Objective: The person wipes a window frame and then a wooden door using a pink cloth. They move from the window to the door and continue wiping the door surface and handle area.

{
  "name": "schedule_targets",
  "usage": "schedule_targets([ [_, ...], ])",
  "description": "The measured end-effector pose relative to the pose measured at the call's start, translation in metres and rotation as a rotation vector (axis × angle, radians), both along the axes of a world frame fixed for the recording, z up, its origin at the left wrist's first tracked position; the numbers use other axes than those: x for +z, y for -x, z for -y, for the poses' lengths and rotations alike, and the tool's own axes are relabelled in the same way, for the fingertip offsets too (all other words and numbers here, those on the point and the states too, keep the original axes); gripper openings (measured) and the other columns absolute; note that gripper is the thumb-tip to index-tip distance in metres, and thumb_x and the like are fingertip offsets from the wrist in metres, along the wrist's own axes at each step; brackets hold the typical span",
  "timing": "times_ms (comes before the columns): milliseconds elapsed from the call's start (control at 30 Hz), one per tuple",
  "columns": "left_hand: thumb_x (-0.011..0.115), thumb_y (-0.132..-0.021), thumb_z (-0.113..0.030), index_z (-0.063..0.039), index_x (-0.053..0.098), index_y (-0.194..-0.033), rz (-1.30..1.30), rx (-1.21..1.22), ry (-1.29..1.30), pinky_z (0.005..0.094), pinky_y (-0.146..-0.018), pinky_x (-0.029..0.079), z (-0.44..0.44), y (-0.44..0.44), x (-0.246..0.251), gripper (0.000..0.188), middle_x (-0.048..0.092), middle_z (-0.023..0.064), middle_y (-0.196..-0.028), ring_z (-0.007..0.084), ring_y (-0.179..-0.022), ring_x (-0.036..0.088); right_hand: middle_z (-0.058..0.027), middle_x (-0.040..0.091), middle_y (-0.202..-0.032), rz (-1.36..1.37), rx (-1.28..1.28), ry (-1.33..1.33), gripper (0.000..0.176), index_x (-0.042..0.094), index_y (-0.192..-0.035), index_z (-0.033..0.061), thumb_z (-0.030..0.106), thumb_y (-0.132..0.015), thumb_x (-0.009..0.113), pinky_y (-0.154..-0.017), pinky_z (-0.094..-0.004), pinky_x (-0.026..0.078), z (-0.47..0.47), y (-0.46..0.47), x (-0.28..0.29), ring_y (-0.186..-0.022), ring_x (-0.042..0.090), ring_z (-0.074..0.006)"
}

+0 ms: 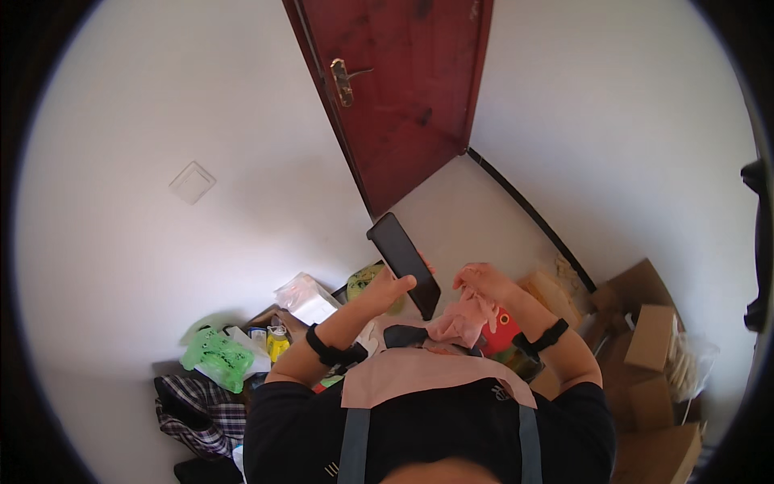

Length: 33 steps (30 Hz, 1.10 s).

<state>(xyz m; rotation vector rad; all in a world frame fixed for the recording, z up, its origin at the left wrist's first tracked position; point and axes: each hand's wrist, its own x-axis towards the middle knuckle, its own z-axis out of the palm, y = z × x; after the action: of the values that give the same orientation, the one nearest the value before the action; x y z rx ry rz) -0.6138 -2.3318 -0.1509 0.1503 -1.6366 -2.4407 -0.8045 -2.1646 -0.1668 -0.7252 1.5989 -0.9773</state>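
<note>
A smartphone (406,260) with a dark screen is gripped in my left hand (390,287), tilted, its thumb lying over the near edge. My right hand (484,279), at its right and apart from it, has a pink cloth (462,320) bunched in its fingers. The cloth hangs down in folds in front of my pink apron (435,375). Behind the cloth shows part of a red item (500,333) with a round eye-like mark; the rest of it is hidden.
A dark red door (405,103) with a metal handle (343,83) stands ahead. On the left are a green plastic bag (219,360), a yellow bottle (277,342) and plaid fabric (208,417). Cardboard boxes (650,339) crowd the right side. A light switch (192,183) is on the wall.
</note>
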Motion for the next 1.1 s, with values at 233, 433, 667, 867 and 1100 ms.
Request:
schedule_targets([
  [233, 0.065, -0.074, -0.062, 0.001, 0.038, -0.133, -0.07, -0.237, -0.187, 0.0387, -0.098, 0.041, 0.108, 0.035, 0.007, 0.091, 0.053, 0.0132, -0.123, 0.0247, -0.114, 0.052, -0.0042, 0.059, -0.075, -0.31, 0.017, 0.157, 0.012, 0.062, -0.09, 0.0073, 0.016, -0.086, 0.055, -0.057, -0.0284, 0.047, 0.141, 0.128, -0.043, -0.065, 0.056, -0.0135],
  [433, 0.067, -0.071, -0.063, 0.003, 0.037, -0.133, -0.173, -0.262, -0.368, 0.0408, -0.096, 0.044, 0.167, 0.051, 0.017, 0.095, 0.051, 0.0157, -0.124, 0.0266, -0.11, 0.055, -0.0121, 0.063, -0.098, -0.526, 0.059, 0.097, 0.031, 0.06, -0.107, 0.0055, 0.029, -0.087, 0.056, -0.078, -0.0343, 0.047, 0.304, 0.209, -0.019, -0.089, 0.061, -0.0255],
  [667, 0.073, -0.064, -0.062, 0.0, 0.04, -0.13, -0.182, -0.021, -0.482, 0.0396, -0.091, 0.048, 0.184, 0.061, 0.012, 0.097, 0.053, 0.0177, -0.118, 0.0305, -0.107, 0.057, -0.0105, 0.064, -0.103, -0.844, 0.286, 0.418, 0.044, 0.053, -0.124, 0.0067, 0.028, -0.085, 0.058, -0.081, -0.0331, 0.048, 0.474, 0.244, 0.008, -0.094, 0.061, -0.0212],
  [867, 0.076, -0.059, -0.063, 0.003, 0.039, -0.13, -0.115, 0.38, -0.458, 0.0387, -0.088, 0.049, 0.159, 0.072, 0.032, 0.104, 0.054, 0.0177, -0.118, 0.0311, -0.107, 0.057, -0.0142, 0.038, -0.137, -2.088, 1.077, 0.082, 0.045, 0.054, -0.124, 0.0128, 0.017, -0.08, 0.062, -0.101, -0.0518, 0.031, 0.57, 0.243, 0.015, -0.13, 0.028, -0.036],
  [1100, 0.069, -0.067, -0.065, 0.003, 0.039, -0.131, 0.059, 0.45, -0.401, 0.0338, -0.09, 0.047, 0.162, 0.066, 0.013, 0.098, 0.055, 0.0146, -0.116, 0.0234, -0.106, 0.057, -0.0137, 0.057, -0.117, -1.158, 0.393, 0.593, 0.039, 0.052, -0.119, 0.0083, 0.028, -0.085, 0.053, -0.086, -0.0428, 0.047, 0.62, 0.241, -0.039, -0.1, 0.057, -0.0369],
])
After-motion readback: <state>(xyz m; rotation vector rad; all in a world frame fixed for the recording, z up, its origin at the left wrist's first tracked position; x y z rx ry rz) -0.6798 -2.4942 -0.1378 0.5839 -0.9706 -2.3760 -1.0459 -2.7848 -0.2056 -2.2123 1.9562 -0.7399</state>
